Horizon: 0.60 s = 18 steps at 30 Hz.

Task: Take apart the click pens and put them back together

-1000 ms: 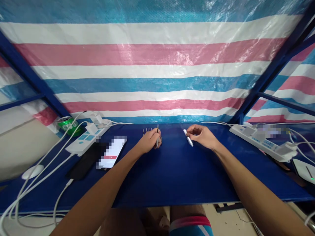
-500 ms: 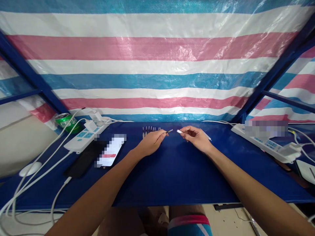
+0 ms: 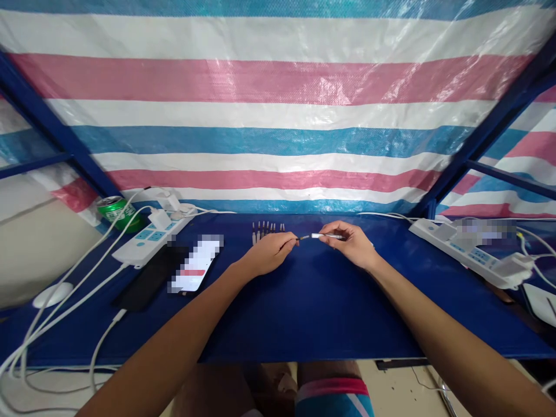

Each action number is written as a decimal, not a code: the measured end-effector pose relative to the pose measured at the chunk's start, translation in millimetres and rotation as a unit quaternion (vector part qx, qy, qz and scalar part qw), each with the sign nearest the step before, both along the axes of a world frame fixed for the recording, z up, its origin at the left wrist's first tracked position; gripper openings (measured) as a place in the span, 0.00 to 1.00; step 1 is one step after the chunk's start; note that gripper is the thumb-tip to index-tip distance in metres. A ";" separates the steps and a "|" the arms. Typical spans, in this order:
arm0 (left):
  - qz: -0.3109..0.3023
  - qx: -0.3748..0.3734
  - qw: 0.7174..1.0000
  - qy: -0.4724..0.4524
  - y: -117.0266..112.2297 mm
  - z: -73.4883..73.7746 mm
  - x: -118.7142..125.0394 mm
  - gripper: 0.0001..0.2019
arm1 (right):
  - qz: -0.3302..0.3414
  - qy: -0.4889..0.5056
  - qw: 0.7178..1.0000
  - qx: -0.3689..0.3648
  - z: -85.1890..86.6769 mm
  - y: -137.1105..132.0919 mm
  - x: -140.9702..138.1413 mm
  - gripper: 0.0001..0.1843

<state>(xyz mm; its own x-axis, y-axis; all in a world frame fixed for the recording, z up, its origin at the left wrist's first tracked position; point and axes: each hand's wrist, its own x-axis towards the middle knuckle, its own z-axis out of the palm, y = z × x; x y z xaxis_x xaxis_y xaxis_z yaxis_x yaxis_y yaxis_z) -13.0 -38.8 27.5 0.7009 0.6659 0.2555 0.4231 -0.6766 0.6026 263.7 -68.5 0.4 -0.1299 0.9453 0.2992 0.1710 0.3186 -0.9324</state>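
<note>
My left hand (image 3: 270,253) is closed in a pinch around a thin dark stick with a grey tip (image 3: 303,237), which points right. Facing it, my right hand (image 3: 348,243) grips a slim pen-like tube with a white end (image 3: 315,236); the white end points left. The two tips almost meet, and whether they touch is too small to tell. Behind my left hand, several small slender pieces with light lower parts and dark upper parts (image 3: 262,230) lie in a row, their near ends partly hidden by that hand.
On the left of the blue table (image 3: 313,313) are a power strip (image 3: 141,246), a green can (image 3: 116,213), a dark phone (image 3: 145,284), a lit phone (image 3: 200,266) and a white mouse-like object (image 3: 52,295) among white cables. Another power strip (image 3: 460,252) lies at right.
The pen-like tube in my right hand has swung to lie level, in line with the dark stick. The gap between both tips has narrowed.
</note>
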 end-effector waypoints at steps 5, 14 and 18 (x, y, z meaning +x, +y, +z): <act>-0.024 -0.004 0.999 0.023 0.6 -4.5 0.8 0.19 | 0.042 -0.008 0.999 -0.007 2.1 -4.7 -3.0 0.17; -0.048 0.013 0.998 0.031 -0.6 -3.9 -1.0 0.22 | 0.076 0.014 0.995 -0.057 -1.3 -7.4 -15.8 0.18; -0.015 -0.012 1.000 -0.020 1.6 -3.0 -0.1 0.23 | 0.073 0.036 0.995 -0.051 -0.4 -9.4 -20.0 0.19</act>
<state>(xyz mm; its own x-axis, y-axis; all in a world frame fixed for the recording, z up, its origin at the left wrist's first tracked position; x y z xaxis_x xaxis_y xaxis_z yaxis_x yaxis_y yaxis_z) -13.1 -37.2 24.5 0.7099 0.6512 0.2684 0.3780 -0.6737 0.6350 243.8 -77.9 0.0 -0.2500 0.9436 0.2170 0.0605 0.2389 -0.9692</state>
